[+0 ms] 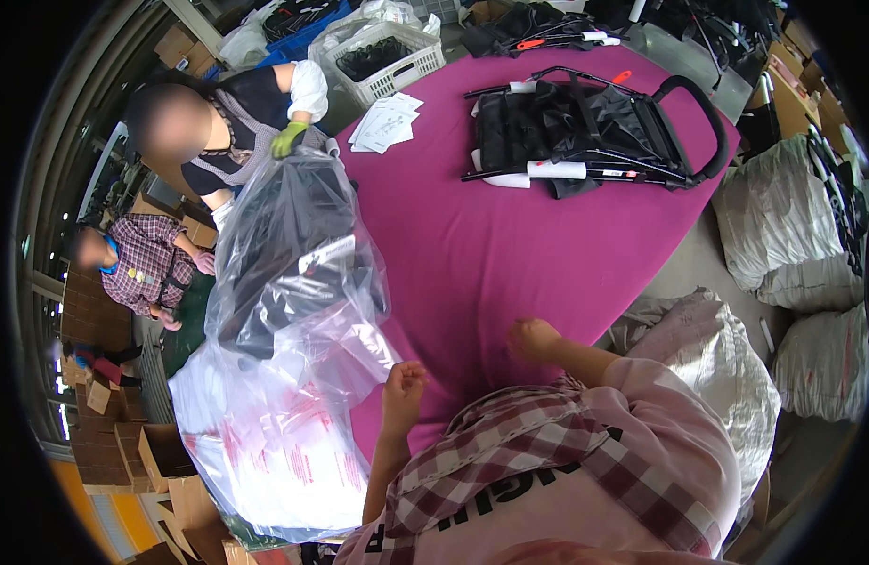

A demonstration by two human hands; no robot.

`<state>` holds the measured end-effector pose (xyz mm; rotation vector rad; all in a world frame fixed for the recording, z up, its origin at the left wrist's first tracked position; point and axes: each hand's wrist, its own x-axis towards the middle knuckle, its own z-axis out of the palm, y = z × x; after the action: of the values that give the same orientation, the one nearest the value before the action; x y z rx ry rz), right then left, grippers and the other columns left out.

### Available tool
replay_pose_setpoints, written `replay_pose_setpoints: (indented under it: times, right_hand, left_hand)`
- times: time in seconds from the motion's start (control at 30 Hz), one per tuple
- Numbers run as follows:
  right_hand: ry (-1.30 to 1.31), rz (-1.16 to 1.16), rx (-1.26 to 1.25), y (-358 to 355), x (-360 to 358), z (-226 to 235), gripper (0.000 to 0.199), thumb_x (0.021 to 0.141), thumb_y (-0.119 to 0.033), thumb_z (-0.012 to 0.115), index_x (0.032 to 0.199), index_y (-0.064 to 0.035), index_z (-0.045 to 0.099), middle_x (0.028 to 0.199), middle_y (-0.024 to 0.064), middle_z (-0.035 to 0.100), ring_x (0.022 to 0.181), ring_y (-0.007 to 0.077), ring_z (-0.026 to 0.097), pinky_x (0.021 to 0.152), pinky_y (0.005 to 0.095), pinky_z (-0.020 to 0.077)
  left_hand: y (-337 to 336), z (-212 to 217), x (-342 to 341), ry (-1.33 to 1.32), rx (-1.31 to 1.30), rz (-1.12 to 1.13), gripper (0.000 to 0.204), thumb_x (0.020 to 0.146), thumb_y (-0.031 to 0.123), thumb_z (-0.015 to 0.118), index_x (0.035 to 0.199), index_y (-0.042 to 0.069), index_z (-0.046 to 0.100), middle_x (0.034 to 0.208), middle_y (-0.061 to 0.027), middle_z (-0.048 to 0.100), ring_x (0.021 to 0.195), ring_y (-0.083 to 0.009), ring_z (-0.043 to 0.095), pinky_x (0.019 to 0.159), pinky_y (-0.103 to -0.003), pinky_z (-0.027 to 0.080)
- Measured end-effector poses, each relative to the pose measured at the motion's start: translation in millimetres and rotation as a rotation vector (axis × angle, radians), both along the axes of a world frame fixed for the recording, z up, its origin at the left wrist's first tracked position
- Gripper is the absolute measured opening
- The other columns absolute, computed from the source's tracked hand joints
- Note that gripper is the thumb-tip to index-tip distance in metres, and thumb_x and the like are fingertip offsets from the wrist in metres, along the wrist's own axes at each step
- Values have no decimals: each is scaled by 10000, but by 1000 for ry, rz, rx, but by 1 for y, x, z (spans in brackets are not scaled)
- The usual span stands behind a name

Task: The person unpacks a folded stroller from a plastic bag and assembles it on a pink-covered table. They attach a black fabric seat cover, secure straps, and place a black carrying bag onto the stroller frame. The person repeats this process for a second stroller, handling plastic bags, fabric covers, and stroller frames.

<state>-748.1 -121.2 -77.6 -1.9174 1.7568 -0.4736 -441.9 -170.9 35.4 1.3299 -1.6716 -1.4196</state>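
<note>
My left hand (404,384) is raised over the near edge of the purple-covered table (510,245), its fingers curled in with nothing visible in them. Close beside it lies the edge of a stack of clear plastic bags (302,461) with red print. My right hand (532,340) is closed like a fist above the cloth, and no object shows in it. Farther left, a co-worker's green-gloved hand (288,139) is at the top of a clear bag (302,254) around a dark folded item. A black folding stroller frame (585,132) lies at the far right, away from both my hands.
White printed sheets (387,122) lie at the table's far left. Behind them stands a white crate (387,71) of black parts. Large woven sacks (707,367) crowd the right side. Cardboard boxes (161,452) stand at the left, where another person (147,264) is.
</note>
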Motion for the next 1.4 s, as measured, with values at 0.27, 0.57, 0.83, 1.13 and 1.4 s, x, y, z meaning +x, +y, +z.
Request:
replay_pose_setpoints:
  times: [0.27,0.57,0.83,1.13,1.4]
  right_hand:
    - [328,-58,-187,-173,-152,59,426,826,-283,577,1200,-78,564,1245,129,492,1210,312,421,989,486,367]
    - [597,-89,170,-304,-263,5,366,804,-193,672,1144,-88,586,1106,134,618,1016,274,630,806,374,508]
    - [633,-34,231,-289,-257,19,302,835,-204,628,1114,-93,596,1033,118,668,967,270,661,784,377,523]
    - [892,-30,452,-139,-303,36,320,823,-224,626,1140,-183,605,1098,76,648,1076,264,608,907,445,440]
    - [831,-357,607,34,-306,80,428,781,-259,655,1185,-139,577,1168,120,603,1123,315,570,957,461,434]
  left_hand:
    - [0,26,-118,-282,43,32,287,874,38,521,1157,-6,532,1102,-130,634,900,-203,653,795,-318,517]
    - [1,45,-159,-401,132,220,318,871,129,603,1162,7,560,1090,-138,630,934,-227,638,791,-332,515]
    - [7,38,-145,-350,64,253,297,875,133,609,1149,22,576,1062,-122,631,919,-220,638,788,-331,511]
    - [16,15,-81,-242,37,261,268,864,87,608,1126,33,589,948,-92,660,852,-194,641,753,-311,504]
    - [12,-43,-33,87,104,165,204,851,-16,530,1054,-10,546,838,-74,615,789,-149,621,725,-281,507]
